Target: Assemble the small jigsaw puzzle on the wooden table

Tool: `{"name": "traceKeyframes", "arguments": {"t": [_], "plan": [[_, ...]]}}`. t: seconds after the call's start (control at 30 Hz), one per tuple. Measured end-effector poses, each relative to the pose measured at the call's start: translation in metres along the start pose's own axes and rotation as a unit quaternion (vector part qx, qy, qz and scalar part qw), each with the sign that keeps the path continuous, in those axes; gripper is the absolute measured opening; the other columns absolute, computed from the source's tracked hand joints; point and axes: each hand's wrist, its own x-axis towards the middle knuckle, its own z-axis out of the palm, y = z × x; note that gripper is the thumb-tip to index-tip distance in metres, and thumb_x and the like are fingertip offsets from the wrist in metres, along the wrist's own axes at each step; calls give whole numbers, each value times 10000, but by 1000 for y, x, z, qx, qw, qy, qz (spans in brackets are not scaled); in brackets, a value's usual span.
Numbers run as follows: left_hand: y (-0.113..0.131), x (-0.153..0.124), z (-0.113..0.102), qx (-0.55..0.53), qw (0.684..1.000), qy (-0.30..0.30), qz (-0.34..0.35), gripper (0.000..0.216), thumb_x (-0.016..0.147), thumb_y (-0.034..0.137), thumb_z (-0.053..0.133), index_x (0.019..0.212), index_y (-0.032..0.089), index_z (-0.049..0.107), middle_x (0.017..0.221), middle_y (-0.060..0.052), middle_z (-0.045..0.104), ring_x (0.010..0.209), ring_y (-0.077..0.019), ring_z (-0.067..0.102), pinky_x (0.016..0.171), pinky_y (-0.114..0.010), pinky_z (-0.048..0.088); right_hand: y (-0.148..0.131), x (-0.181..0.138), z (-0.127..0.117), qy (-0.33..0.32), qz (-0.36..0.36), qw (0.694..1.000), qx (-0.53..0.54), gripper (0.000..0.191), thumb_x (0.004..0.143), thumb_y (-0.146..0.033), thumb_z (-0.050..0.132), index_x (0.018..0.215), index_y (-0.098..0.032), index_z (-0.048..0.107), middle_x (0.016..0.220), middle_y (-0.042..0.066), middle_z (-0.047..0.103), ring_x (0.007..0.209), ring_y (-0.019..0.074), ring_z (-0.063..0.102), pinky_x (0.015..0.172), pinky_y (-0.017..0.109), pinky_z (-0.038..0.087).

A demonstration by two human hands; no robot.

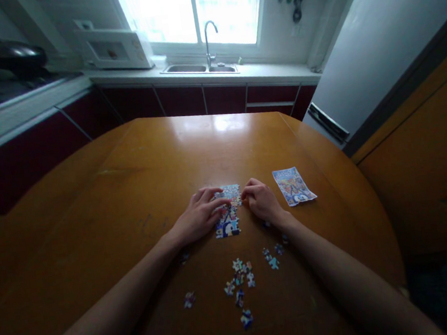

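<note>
A partly assembled jigsaw puzzle (pixel 227 227) lies flat on the wooden table (pixel 158 164). Over its left side rests my left hand (pixel 202 212), fingers spread and touching the pieces. My right hand (pixel 261 199) is at the puzzle's right edge, its fingers curled together; whatever they pinch is too small or hidden to name. Loose puzzle pieces (pixel 239 278) are scattered nearer to me, with a few more pieces (pixel 272 262) toward the right forearm. One piece (pixel 189 300) lies apart on the left. To the right of my right hand is a creased printed picture sheet (pixel 293 186).
Beyond the table runs a counter with a sink (pixel 186 68), a faucet (pixel 208 45) and a white microwave (pixel 117 49). A dark pan (pixel 12 54) sits on the stove at the left. A tall refrigerator (pixel 386 36) stands on the right.
</note>
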Motion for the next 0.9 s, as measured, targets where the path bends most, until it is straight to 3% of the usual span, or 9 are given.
{"name": "traceKeyframes", "arguments": {"t": [0.3,0.57,0.9], "plan": [[-1,-1,0,13,1000,-5,1,280,1014,327,546,1269,369,652,1409,-42,501,1339,-297,393,1152,-555,361,4,-1,7,-31,-89,996,-6,299,864,-46,561,797,-233,785,1029,33,613,937,157,596,846,273,460],[-1,0,1,15,1000,-2,6,288,1013,330,547,1279,372,649,1411,-43,500,1343,-300,390,1148,-553,365,-4,-1,5,-48,-76,995,-40,272,887,-71,586,826,-240,790,1068,37,620,974,166,582,864,285,449],[0,0,0,37,999,-12,22,309,1023,298,537,1286,415,648,1445,-28,468,1347,-296,381,1143,-563,368,7,2,12,-20,-93,995,20,269,859,-53,611,782,-237,791,988,33,612,895,161,593,821,281,454]]}}
